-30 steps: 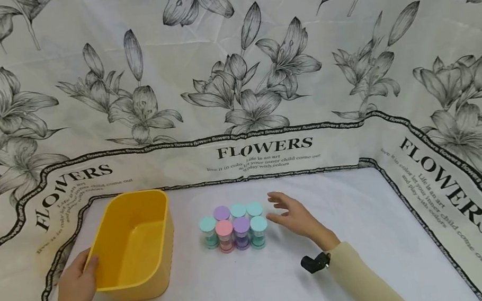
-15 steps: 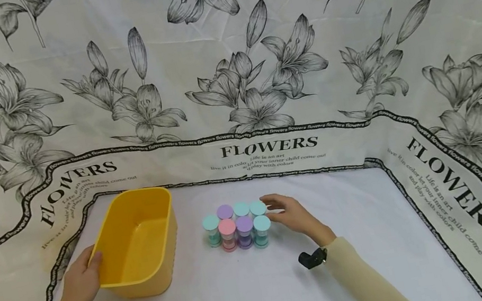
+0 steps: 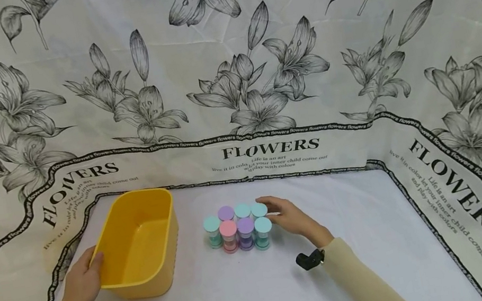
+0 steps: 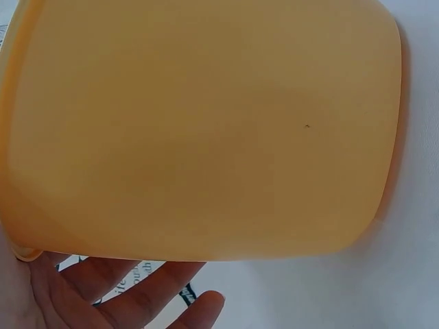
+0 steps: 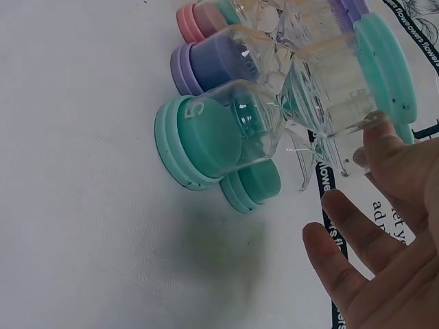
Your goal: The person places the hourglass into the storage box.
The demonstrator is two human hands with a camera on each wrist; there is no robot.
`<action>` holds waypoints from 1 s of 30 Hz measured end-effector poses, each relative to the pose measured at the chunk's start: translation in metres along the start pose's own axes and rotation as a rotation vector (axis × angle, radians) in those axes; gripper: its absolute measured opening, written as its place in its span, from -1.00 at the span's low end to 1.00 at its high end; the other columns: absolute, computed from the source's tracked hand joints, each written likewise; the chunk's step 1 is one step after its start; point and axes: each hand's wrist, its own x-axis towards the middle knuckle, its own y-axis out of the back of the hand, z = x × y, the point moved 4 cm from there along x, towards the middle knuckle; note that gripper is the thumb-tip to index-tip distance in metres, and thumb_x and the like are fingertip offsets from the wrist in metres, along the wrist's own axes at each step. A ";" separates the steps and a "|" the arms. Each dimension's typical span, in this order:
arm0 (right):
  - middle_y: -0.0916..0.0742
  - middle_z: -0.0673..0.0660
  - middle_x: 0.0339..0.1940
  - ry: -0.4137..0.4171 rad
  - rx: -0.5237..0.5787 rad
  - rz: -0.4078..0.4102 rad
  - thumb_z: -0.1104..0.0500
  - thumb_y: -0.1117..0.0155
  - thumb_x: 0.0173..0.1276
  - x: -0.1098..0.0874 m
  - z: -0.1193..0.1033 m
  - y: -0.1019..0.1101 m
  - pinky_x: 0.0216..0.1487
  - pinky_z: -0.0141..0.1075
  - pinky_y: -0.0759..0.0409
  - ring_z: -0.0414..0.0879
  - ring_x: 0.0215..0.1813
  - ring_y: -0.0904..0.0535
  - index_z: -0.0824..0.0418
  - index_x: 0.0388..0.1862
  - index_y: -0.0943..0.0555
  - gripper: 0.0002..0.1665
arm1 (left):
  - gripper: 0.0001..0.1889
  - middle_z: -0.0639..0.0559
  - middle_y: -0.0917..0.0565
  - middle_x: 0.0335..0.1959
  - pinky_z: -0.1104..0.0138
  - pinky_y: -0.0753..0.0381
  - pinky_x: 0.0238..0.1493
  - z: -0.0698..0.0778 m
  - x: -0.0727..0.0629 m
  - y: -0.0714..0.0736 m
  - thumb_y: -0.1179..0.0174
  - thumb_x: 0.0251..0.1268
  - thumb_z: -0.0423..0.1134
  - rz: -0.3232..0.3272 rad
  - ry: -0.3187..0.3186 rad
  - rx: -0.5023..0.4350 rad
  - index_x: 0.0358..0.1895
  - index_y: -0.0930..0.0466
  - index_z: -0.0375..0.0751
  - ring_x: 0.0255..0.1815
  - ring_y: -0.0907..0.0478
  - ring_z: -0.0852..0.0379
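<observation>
Teal-capped sand timer (image 3: 263,232) touching right grip (image 3: 293,218)

You're at a staged tabletop set. A lily-print cloth (image 3: 226,67) reading "FLOWERS" covers the table and far backdrop.
</observation>
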 end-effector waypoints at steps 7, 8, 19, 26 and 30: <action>-0.64 0.30 0.35 -0.045 0.000 0.029 0.33 -0.21 0.50 -0.002 0.003 -0.003 0.35 0.11 -0.58 0.30 0.39 -0.55 0.25 0.46 -0.45 -0.44 | -0.36 -0.56 -0.37 0.39 -0.30 -0.48 0.21 0.000 0.001 -0.003 0.37 0.73 0.00 -0.012 -0.004 -0.006 0.54 -0.13 -0.47 0.14 -0.49 -0.38; -0.64 0.29 0.36 -0.056 -0.003 0.042 0.33 -0.22 0.50 -0.003 0.004 -0.003 0.35 0.10 -0.58 0.29 0.39 -0.56 0.24 0.45 -0.46 -0.44 | -0.36 -0.56 -0.36 0.40 -0.30 -0.47 0.22 0.000 0.001 -0.004 0.37 0.73 0.00 -0.013 -0.005 -0.009 0.54 -0.12 -0.47 0.15 -0.49 -0.38; -0.63 0.32 0.30 -0.026 -0.003 0.118 0.37 -0.27 0.46 -0.003 -0.002 0.009 0.24 -0.06 -0.68 0.23 0.26 -0.65 0.30 0.44 -0.42 -0.41 | -0.42 -0.54 -0.50 0.25 -0.23 -0.62 0.04 -0.001 -0.005 -0.002 0.30 0.71 -0.04 0.132 -0.074 0.049 0.43 -0.31 -0.48 0.06 -0.57 -0.40; -0.64 0.29 0.29 -0.054 0.017 0.162 0.23 -0.34 0.46 0.001 -0.006 0.022 0.19 -0.06 -0.70 0.18 0.24 -0.68 0.26 0.44 -0.43 -0.39 | -0.49 -0.52 -0.63 0.08 0.11 -0.74 -0.41 0.002 -0.009 0.008 0.06 0.61 -0.08 0.249 -0.076 0.112 0.25 -0.52 -0.50 -0.16 -0.67 -0.33; -0.62 0.30 0.31 -0.057 0.017 0.172 0.18 -0.36 0.46 0.002 -0.010 0.032 0.24 -0.01 -0.67 0.21 0.28 -0.65 0.23 0.46 -0.42 -0.36 | -0.49 -0.48 -0.68 0.00 0.24 -0.65 -0.50 0.005 -0.009 0.016 -0.02 0.57 -0.05 0.219 -0.084 0.165 0.20 -0.57 -0.49 -0.28 -0.69 -0.20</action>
